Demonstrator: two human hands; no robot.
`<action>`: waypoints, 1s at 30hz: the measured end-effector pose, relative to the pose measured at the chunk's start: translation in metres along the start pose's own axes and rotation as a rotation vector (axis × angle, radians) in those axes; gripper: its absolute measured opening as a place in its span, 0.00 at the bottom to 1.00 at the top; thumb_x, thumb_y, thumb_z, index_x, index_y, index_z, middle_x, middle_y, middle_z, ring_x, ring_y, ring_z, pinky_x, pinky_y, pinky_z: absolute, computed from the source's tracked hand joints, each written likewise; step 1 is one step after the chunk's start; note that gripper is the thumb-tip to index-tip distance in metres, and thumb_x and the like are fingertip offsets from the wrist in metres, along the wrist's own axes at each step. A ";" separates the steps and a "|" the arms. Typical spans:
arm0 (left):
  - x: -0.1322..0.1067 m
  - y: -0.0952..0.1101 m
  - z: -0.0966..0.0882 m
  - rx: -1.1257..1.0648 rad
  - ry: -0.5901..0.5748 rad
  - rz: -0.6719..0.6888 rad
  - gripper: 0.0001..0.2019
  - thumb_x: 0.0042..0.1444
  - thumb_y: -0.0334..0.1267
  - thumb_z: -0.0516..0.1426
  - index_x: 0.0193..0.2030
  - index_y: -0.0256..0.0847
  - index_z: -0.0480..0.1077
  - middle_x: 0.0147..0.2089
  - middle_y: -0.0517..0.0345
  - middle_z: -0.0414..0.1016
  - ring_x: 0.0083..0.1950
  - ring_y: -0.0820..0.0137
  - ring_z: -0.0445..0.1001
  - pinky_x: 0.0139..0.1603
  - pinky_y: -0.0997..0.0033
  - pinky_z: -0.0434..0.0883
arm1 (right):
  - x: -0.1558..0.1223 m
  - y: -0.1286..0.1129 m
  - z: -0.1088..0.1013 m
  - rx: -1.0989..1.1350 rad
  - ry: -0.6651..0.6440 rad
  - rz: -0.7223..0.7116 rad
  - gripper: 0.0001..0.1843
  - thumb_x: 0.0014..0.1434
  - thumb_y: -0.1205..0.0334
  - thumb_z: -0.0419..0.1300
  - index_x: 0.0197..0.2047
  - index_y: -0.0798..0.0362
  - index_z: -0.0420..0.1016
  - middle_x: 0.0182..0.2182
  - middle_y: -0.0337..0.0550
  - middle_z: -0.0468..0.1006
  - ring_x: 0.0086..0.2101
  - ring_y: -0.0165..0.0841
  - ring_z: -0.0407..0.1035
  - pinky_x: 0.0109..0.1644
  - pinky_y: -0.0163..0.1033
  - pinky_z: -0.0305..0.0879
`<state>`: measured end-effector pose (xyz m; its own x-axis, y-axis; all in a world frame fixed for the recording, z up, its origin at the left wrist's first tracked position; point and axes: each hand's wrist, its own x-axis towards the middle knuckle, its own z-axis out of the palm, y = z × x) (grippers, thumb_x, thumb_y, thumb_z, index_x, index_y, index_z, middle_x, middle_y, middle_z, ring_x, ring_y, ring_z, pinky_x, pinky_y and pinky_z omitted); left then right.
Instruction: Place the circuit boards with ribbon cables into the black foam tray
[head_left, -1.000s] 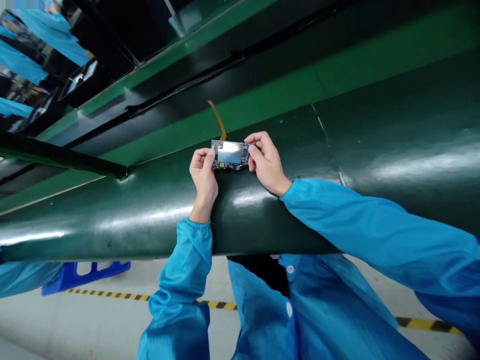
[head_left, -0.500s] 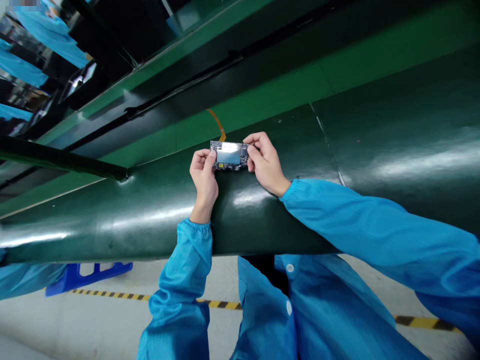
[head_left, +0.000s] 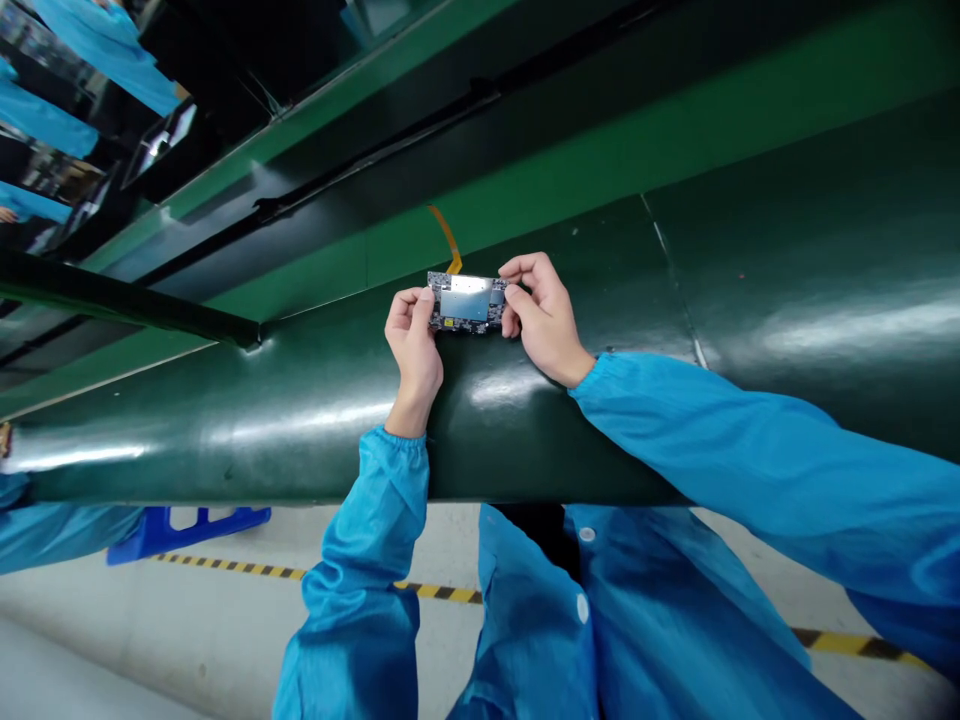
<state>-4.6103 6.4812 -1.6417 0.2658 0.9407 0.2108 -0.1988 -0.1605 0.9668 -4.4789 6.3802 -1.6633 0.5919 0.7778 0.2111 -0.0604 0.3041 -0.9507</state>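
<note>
A small circuit board (head_left: pixel 466 304) with a shiny silver shield plate and a yellow label is held up over the green work surface. My left hand (head_left: pixel 416 340) pinches its left end between thumb and fingers. At the opposite end, my right hand (head_left: pixel 545 315) grips the board's right edge, thumb on top. An orange flex cable (head_left: pixel 447 238) rises from the board's far edge and curves away to the upper left. The underside of the board is hidden.
The green bench (head_left: pixel 787 270) runs across the view, with a dark post (head_left: pixel 127 305) at left. Beyond it, co-workers' blue sleeves (head_left: pixel 112 55) show beside dark equipment. A blue stool (head_left: pixel 187 530) stands on the floor at lower left, near another person's sleeve (head_left: pixel 67 535).
The view has shifted slightly, so the board and both hands appear a little higher and further right. Both hands keep the same hold on the board.
</note>
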 end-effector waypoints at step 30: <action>0.003 0.000 -0.004 0.032 0.002 -0.016 0.19 0.60 0.53 0.72 0.35 0.42 0.72 0.36 0.60 0.74 0.36 0.74 0.71 0.39 0.74 0.70 | 0.003 0.005 0.000 0.008 -0.039 0.024 0.06 0.73 0.59 0.56 0.51 0.46 0.64 0.49 0.39 0.70 0.27 0.21 0.66 0.27 0.30 0.65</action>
<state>-4.6134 6.4848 -1.6417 0.2672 0.9438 0.1947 -0.1639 -0.1546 0.9743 -4.4768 6.3842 -1.6676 0.5587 0.8058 0.1966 -0.0812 0.2890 -0.9539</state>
